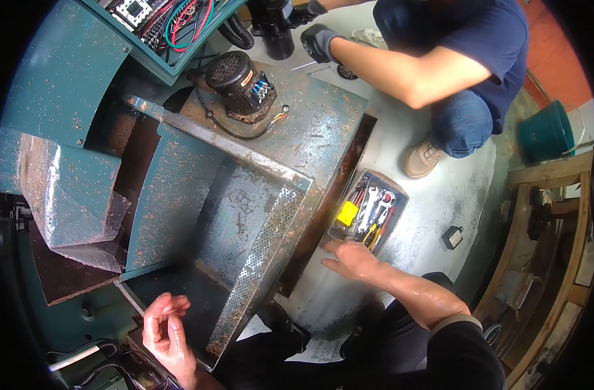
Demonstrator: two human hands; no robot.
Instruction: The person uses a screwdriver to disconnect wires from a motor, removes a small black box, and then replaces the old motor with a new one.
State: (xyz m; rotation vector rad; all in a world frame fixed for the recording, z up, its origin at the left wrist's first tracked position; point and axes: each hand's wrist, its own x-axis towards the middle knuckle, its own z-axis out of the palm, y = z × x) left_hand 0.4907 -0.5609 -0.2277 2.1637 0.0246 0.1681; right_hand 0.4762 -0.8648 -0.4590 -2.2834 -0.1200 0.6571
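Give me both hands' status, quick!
Left hand: open, loosely curled, nothing visible in it.
Right hand: partly open at the near end of the tool tray, nothing visible in its grip.

The wiring box [159, 65] at upper left is cut off by the top edge, as is the head of the co-worker [501, 52]. The lower edge of the tool tray [389, 182], right of centre, is partly covered by the right hand [354, 261]; contact cannot be determined. The left hand [169, 333] is cropped below the wrist. Dark scraps [240, 224] near centre cannot be identified.
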